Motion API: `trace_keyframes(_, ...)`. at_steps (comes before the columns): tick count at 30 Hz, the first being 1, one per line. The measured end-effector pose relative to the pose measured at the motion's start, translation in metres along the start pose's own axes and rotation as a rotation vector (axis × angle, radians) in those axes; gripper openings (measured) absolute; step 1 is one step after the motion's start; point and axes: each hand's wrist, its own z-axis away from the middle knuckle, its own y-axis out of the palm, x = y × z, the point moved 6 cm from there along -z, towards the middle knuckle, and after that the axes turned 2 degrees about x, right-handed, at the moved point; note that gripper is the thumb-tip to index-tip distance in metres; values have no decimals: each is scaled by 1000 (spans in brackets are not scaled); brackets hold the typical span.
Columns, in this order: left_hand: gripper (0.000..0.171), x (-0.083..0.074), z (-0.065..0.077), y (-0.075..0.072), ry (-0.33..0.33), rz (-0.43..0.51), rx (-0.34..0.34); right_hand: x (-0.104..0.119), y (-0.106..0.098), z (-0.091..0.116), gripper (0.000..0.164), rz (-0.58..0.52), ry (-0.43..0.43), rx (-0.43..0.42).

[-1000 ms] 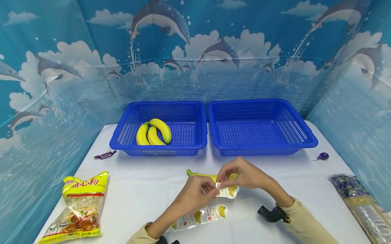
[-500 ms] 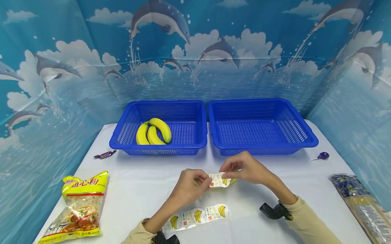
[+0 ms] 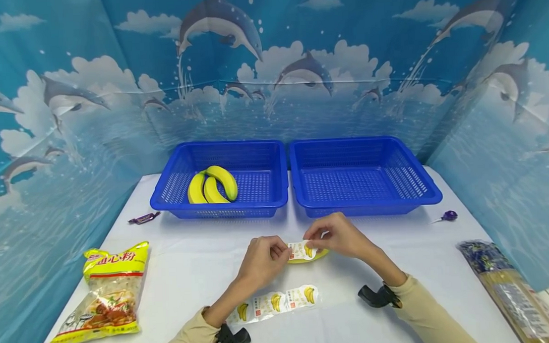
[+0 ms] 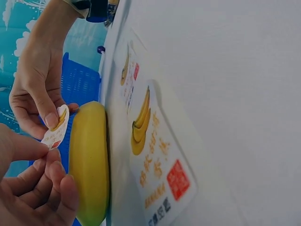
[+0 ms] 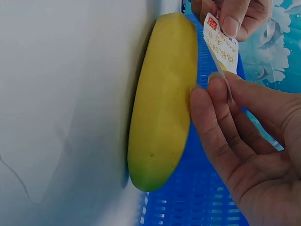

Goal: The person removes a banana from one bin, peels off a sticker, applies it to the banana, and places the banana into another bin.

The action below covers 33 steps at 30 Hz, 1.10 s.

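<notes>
A white sticker printed with bananas is stretched between both hands, over a yellow banana lying on the table. My left hand pinches its left end between thumb and finger. At its right end, my right hand pinches it, with a fingertip touching or very near the banana in the right wrist view. The sticker stands slightly apart from the peel there. Nearer the front lies a strip of banana stickers on clear backing.
Several bananas lie in the left blue basket; the right blue basket stands beside it. A yellow food bag and a wrapped candy are at left. At right are a lollipop and a long clear package.
Both hands have moved the sticker forward from nearer the front to over the banana. It has turned flatter to the head view. In the last half second the hands shifted only slightly.
</notes>
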Motion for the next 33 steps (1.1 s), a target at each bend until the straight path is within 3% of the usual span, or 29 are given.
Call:
trace_keyframes(7, 13, 3, 1, 4, 8, -79, -14, -3, 0, 0, 16, 60, 17, -26)
trace_keyframes(16, 16, 4, 2, 8, -3, -176, -44, -6, 1, 0, 17, 17, 51, -21)
trace_keyframes(28, 27, 3, 1, 9, 47, -169, -24, -7, 1, -1, 14, 82, 46, -28)
trace_keyframes(33, 20, 3, 1, 10, 63, -179, 20, -5, 1, -1, 13, 125, 11, -34)
